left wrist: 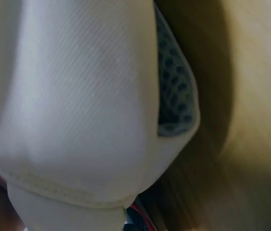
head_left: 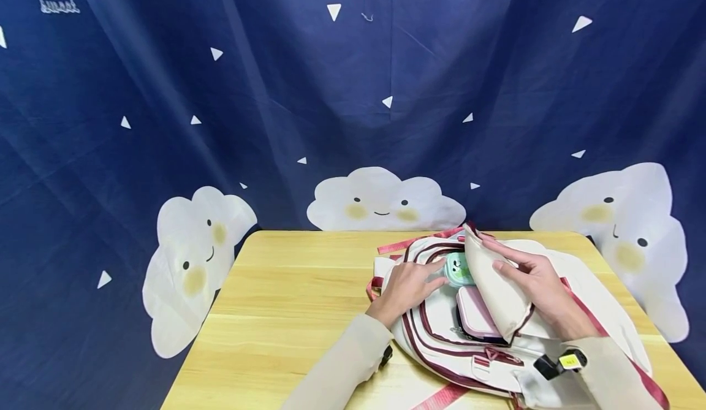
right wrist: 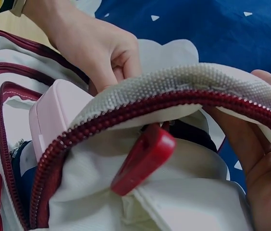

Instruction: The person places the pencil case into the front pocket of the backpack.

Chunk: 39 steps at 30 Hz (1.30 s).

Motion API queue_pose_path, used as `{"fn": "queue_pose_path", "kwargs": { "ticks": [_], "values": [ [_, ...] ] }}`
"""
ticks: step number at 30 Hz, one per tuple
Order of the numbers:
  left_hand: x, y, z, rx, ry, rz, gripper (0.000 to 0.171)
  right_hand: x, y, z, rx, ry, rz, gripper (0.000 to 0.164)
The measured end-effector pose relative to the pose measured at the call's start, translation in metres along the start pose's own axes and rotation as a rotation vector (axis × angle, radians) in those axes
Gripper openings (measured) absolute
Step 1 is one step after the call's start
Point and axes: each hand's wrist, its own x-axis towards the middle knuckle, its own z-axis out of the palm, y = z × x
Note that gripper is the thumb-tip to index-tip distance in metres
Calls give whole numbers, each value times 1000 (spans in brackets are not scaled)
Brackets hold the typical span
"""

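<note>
A cream backpack with dark red zippers lies on the table, its front pocket unzipped. My right hand holds the pocket's flap up, thumb on the outer face and fingers behind it. Inside the pocket, my left hand pinches the left edge of a small mint-green case with a panda picture. Just below that sits a pale pink box, also seen beside the raised zipper edge in the right wrist view. The flap hides part of both. White bag fabric fills most of the left wrist view.
The wooden table extends left of the bag. Pink-red straps trail from the bag, and a red zipper pull hangs by the flap. Behind the table hangs a dark blue curtain with clouds.
</note>
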Motion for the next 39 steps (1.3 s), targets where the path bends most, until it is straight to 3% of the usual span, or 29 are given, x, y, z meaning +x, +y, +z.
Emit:
{"fn": "queue_pose_path", "kwargs": {
  "ticks": [8,16,22,27,32,39],
  "values": [
    [2,2,3,16,12,7,47,2,2,0,-3,-18,-12,47],
    [3,-3,-7,29,-47,-14,45,0,1,5,-4,13,-51,45],
    [5,-17,-23,-12,-41,-30,34,0,-4,7,-60,28,-47,45],
    [5,-30,-33,-4,15,-51,26,-2,-10,8,-111,37,-44,44],
    [1,-45,-42,-2,75,-72,23,-2,-16,12,-170,29,-104,42],
    [-6,-64,-56,-59,51,-137,27,-3,-21,20,-179,35,-96,52]
  ]
}}
